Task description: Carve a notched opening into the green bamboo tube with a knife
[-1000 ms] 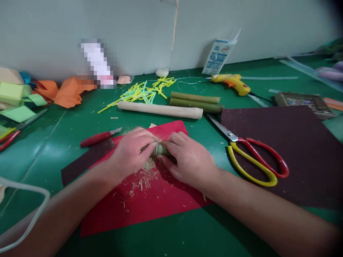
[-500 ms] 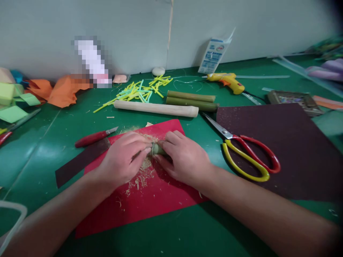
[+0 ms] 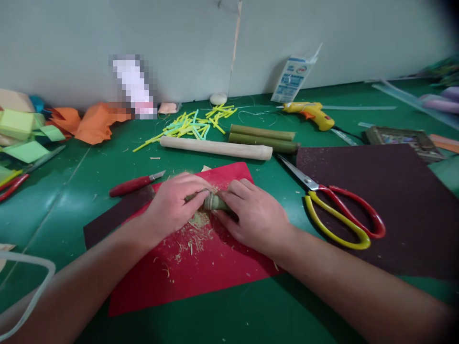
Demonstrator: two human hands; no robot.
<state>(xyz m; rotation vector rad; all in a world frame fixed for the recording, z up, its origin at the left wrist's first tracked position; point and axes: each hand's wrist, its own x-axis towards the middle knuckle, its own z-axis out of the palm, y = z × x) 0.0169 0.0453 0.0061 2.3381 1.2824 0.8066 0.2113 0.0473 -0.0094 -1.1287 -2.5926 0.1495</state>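
A short green bamboo piece (image 3: pixel 214 202) lies crosswise between my two hands, just above a red sheet (image 3: pixel 186 282). My right hand (image 3: pixel 256 217) is closed round its right part, thumb below and fingers over the top. My left hand (image 3: pixel 181 199) pinches at its left end; a dark sliver shows between thumb and fingers, and I cannot make out whether it is bamboo or something else. Pale shavings and dust (image 3: pixel 193 234) lie scattered beneath. Beside my left hand are a red-handled knife (image 3: pixel 134 184) and a dark brown strip (image 3: pixel 113 219), partly under the forearm.
Red-and-yellow scissors (image 3: pixel 335 210) lie on a dark brown sheet (image 3: pixel 401 210) at right. Behind are a peeled bamboo stick (image 3: pixel 215 147), two green bamboo lengths (image 3: pixel 263 137), cut straw pieces (image 3: pixel 188 125), a yellow glue gun (image 3: pixel 311 114) and a carton (image 3: pixel 292 79). Orange paper (image 3: pixel 98 124) sits far left.
The whole scene has shifted slightly right and down as the camera turned. Both hands stay on the bamboo piece, whose banded left end shows a little more.
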